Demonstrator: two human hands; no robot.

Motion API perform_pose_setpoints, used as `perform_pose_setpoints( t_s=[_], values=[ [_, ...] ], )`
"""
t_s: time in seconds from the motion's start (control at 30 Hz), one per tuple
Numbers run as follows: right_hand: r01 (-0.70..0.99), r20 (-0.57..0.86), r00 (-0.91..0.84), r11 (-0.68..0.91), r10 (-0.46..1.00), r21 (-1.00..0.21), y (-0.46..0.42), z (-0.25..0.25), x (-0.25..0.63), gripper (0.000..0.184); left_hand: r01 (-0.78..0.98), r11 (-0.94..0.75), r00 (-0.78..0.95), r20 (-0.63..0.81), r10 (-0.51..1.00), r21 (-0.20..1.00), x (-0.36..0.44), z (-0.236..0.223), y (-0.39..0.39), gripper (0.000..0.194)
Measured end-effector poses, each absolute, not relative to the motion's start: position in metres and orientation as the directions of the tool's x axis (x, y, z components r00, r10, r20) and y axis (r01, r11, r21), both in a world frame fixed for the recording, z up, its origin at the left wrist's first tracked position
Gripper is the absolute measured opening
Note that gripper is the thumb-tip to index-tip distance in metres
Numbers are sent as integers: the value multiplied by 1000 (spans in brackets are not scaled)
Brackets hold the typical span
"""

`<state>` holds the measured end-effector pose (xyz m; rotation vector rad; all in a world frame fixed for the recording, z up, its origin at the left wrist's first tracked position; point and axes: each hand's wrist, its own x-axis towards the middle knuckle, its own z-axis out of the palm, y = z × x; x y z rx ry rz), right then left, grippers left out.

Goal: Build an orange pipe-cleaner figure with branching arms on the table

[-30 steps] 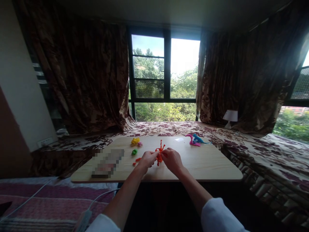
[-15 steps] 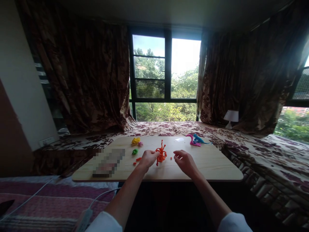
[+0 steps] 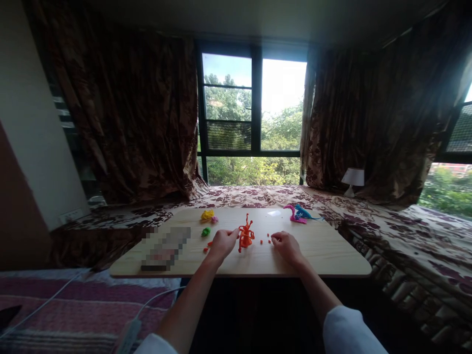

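An orange modelling-clay figure (image 3: 246,237) with thin limbs stands upright in the middle of the table. My left hand (image 3: 224,244) pinches at its left side, thumb and forefinger closed on a thin limb. To the right, my right hand (image 3: 287,247) rests low over the tabletop with curled fingers; whatever may be between the fingertips is hidden. Small orange clay bits (image 3: 261,242) lie between the figure and my right hand, one close to the fingertips. Beside my left wrist are more orange-red clay pieces (image 3: 205,250), partly covered by the hand.
On the wooden table (image 3: 313,258) sit a green clay lump (image 3: 205,231), a yellow clay lump (image 3: 207,215) and a pink one (image 3: 215,220). A magenta clay figure (image 3: 295,216) and a blue clay figure (image 3: 303,212) stand at back right. A blurred-out flat object (image 3: 165,248) lies left.
My right hand has shifted slightly right and its fingers have curled in. More small orange bits now show beside it. My left hand has drawn back slightly left, still at the figure.
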<state>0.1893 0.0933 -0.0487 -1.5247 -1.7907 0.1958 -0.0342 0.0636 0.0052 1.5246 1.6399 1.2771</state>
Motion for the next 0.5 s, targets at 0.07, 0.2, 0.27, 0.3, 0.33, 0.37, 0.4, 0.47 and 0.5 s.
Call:
perform_pose_setpoints(
  t_s=[0.07, 0.2, 0.27, 0.3, 0.33, 0.37, 0.4, 0.47, 0.5],
  values=[
    [788, 430, 11, 257, 903, -559, 95, -49, 185, 19, 407, -140, -243, 255, 936, 903, -37, 7, 53, 41],
    [784, 425, 34, 239, 905, -573, 95, -50, 179, 17, 152, -230, -320, 268, 909, 961, -32, -1, 23, 42],
    [765, 435, 40, 252, 899, -592, 92, -50, 178, 16, -29, -192, -295, 175, 939, 981, -23, -11, 11, 42],
    [751, 440, 41, 263, 897, -606, 90, -49, 178, 16, -110, -160, -271, 125, 954, 981, -17, -17, 7, 42],
    [732, 445, 38, 278, 895, -622, 88, -48, 177, 16, -182, -125, -244, 78, 967, 975, -11, -23, 5, 41],
    [708, 447, 32, 296, 894, -642, 86, -47, 175, 17, -239, -90, -214, 37, 976, 967, -4, -27, 4, 40],
    [680, 447, 20, 315, 894, -662, 83, -46, 174, 18, -287, -59, -187, 4, 982, 956, 2, -31, 4, 39],
    [617, 444, -16, 358, 896, -701, 77, -44, 168, 24, -360, -12, -151, -46, 987, 933, 12, -33, 6, 36],
    [552, 433, -34, 378, 901, -743, 74, -43, 165, 26, -394, 6, -142, -67, 988, 919, 17, -33, 7, 35]
  ],
)
